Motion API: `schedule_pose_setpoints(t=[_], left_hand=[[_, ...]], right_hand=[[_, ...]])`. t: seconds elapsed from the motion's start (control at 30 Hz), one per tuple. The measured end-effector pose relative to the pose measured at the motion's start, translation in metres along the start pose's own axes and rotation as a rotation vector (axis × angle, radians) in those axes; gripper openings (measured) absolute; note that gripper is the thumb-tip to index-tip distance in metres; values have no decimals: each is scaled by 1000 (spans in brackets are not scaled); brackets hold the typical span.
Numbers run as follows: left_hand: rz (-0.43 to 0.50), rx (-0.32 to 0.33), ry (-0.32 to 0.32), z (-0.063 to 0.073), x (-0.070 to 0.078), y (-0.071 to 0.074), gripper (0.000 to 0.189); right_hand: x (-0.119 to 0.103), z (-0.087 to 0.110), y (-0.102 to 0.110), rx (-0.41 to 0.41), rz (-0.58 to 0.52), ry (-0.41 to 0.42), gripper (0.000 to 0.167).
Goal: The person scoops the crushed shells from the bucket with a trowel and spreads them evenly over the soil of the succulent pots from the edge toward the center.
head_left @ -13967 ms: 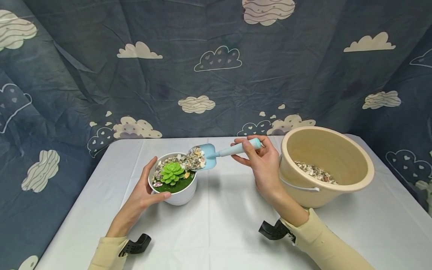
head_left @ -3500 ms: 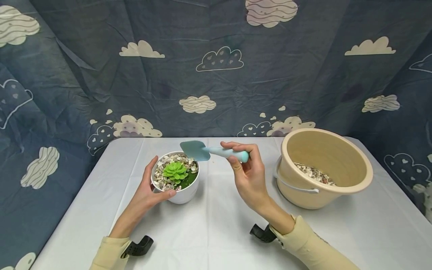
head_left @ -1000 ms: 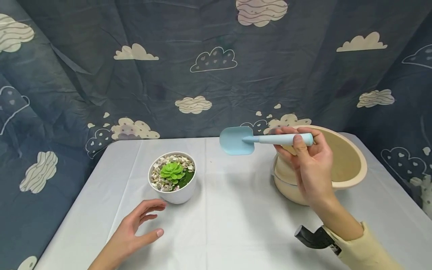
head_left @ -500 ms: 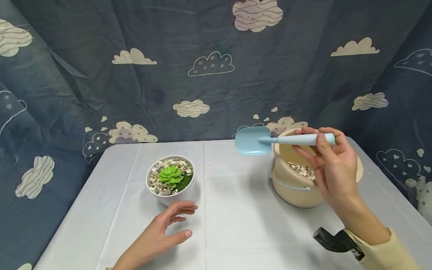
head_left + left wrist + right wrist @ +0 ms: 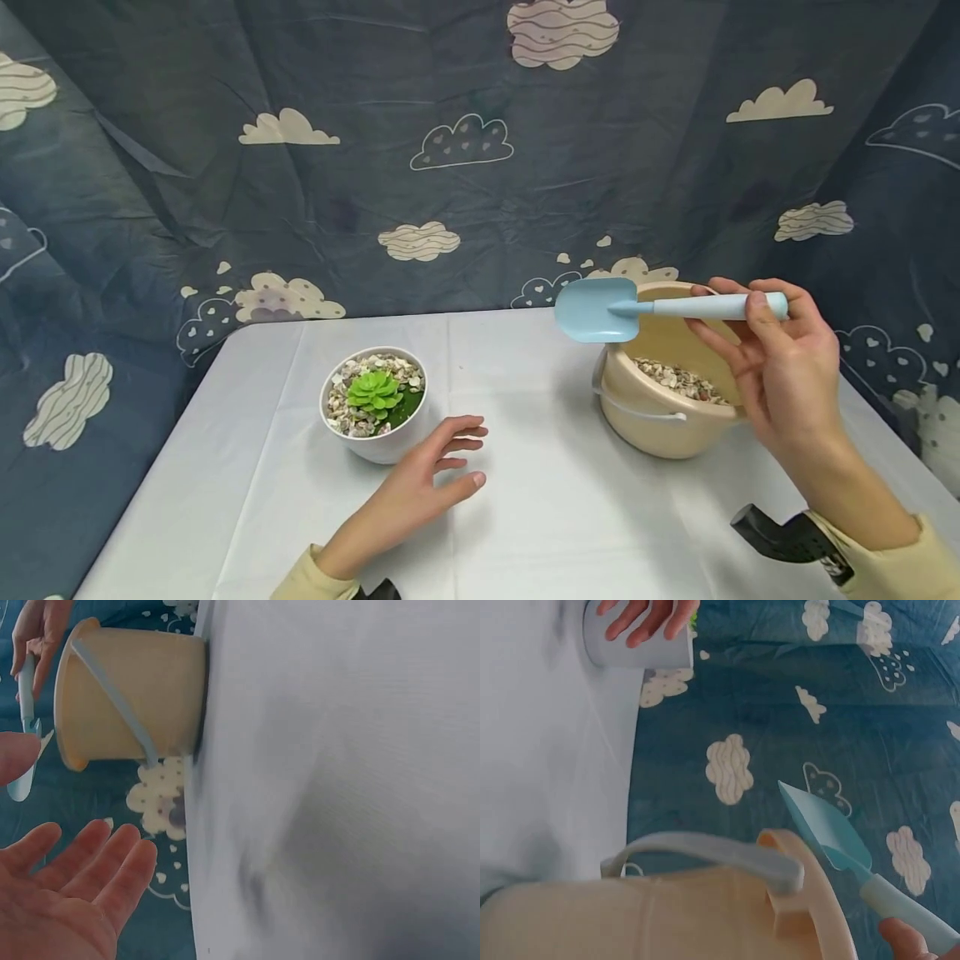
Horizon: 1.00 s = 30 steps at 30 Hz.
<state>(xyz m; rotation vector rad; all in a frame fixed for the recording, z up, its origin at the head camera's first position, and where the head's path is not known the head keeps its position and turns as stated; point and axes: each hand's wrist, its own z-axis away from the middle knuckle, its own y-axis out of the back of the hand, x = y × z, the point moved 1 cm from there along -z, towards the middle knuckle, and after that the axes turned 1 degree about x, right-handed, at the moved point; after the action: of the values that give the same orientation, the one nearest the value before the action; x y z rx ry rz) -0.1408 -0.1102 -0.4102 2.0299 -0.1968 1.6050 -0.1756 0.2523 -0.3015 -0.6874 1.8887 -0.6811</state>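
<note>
My right hand [image 5: 787, 375] grips the pale blue handle of a small trowel [image 5: 600, 310], held level over the left rim of a cream bucket [image 5: 652, 425]. The trowel's blade looks bare. Inside the bucket lies a heap of small pebbles or shell bits [image 5: 678, 379], partly hidden by the rim and my hand. My left hand [image 5: 416, 492] hovers in front and to the right of a white pot [image 5: 382, 450], fingers loosely extended and holding nothing. The pot carries a green succulent [image 5: 374, 392] ringed mostly by pebbles, with a dark green patch at its right.
A white cloth covers the table [image 5: 517, 500]. Behind it hangs a dark blue curtain [image 5: 465, 75] printed with clouds. The bucket's pale handle [image 5: 637, 408] hangs down its front left side. A black wrist mount [image 5: 791, 537] sticks out from my right sleeve.
Earlier, pebbles were tipped from the trowel into the pot while my left hand held it. My left hand has let go and moved right. The trowel has moved right to the bucket.
</note>
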Motion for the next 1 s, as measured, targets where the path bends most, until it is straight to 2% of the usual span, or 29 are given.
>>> schedule_pose_setpoints(t=[0.2,0.4,0.5,0.6,0.77,1.0], left_hand=[[12,-24,9,-15,1,-7,51],[87,-9,45,-28,4,-9,50],[115,6,41,-34,6,-11,48],[116,15,29,-38,8,-12,47],[99,21,14,-47,13,-15,46],[88,52,-22,-66,21,-21,47]], right_hand=[[-10,-1,8,14,10,27,16],[-23,-4,17,27,27,67,23],[-31,-6,21,34,53,93,28],[-37,-7,24,51,108,133,32],[-43,-8,27,131,214,214,39],[-46,-12,30,199,318,293,45]])
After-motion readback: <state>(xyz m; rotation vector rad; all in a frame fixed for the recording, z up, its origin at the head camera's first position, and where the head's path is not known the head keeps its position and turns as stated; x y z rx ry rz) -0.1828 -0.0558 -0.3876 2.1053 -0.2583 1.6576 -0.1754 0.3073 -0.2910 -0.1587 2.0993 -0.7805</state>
